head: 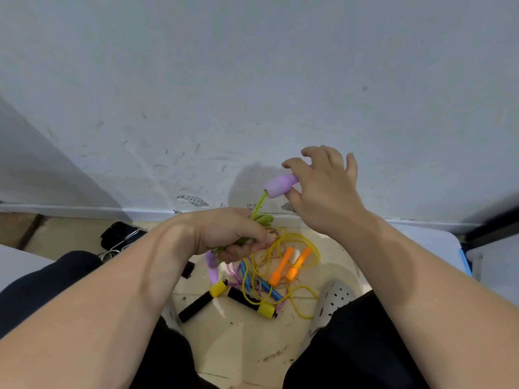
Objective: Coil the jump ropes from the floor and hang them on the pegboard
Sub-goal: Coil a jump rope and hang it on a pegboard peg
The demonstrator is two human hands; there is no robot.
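Green jump rope (pixel 264 219) is sitting coiled in the gripping left hand (pixel 230 234), with the right hand (pixel 323 189) just pinching its purple handle (pixel 280 185) up beside it, other fingers splayed. I'd say that loose pinch is risking a drop into the yellow rope (pixel 297 236) tangling below both hands.

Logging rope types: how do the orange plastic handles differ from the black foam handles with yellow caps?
The orange plastic handles are slim, flared at one end and lie side by side; the black foam handles with yellow caps are thicker, cylindrical and angled apart. Both pairs lie on the floor.
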